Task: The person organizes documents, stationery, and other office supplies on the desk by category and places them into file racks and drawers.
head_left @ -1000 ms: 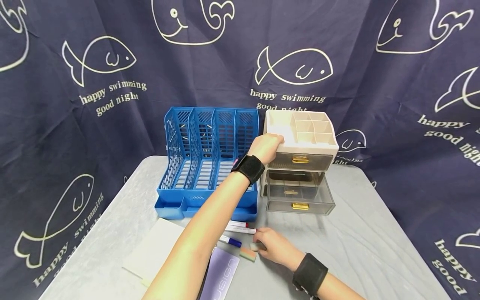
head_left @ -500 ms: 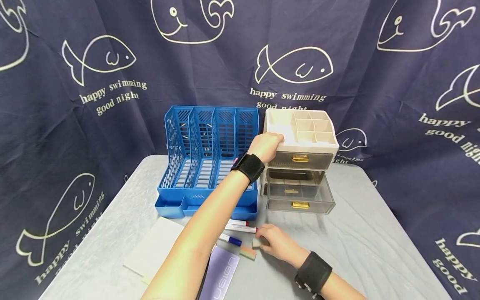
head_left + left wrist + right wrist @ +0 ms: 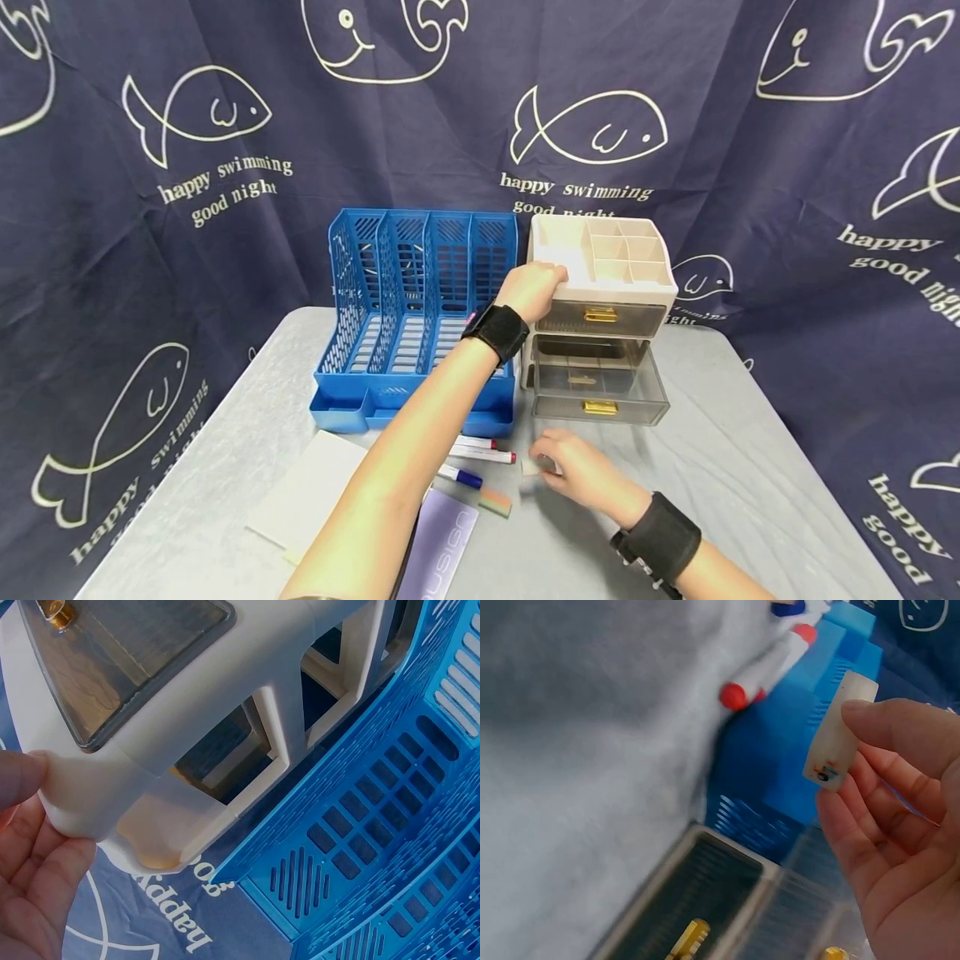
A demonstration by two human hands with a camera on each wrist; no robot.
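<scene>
A: What is nearest the front edge of the surface [image 3: 697, 467]?

B: The right hand [image 3: 581, 472], lifted just off the grey cloth. Its fingers [image 3: 900, 761] pinch a small eraser [image 3: 838, 732], thumb on one face and the others behind.

A: How does the eraser look, and which way does it lie?

B: A short, off-white block with rounded corners and a dark smudge with a touch of orange at the held end. In the right wrist view its long axis runs along the fingers, the free end poking out past the fingertips toward the blue tray. From the head view it is too small to tell more.

A: And beside it?

B: Just left of that hand lie three markers [image 3: 480, 454], roughly parallel to the front edge, with a green and orange block [image 3: 495, 502], a purple booklet [image 3: 438, 554] and a white pad [image 3: 307, 496] toward the front left.

A: Farther back?

B: A blue file rack [image 3: 420, 317] and, touching its right side, a beige drawer organiser [image 3: 600, 321], its middle drawer [image 3: 600, 387] pulled out. The left hand [image 3: 531, 290] grips the organiser's top front left corner, fingers curled over the rim, thumb pressed against the corner.
</scene>
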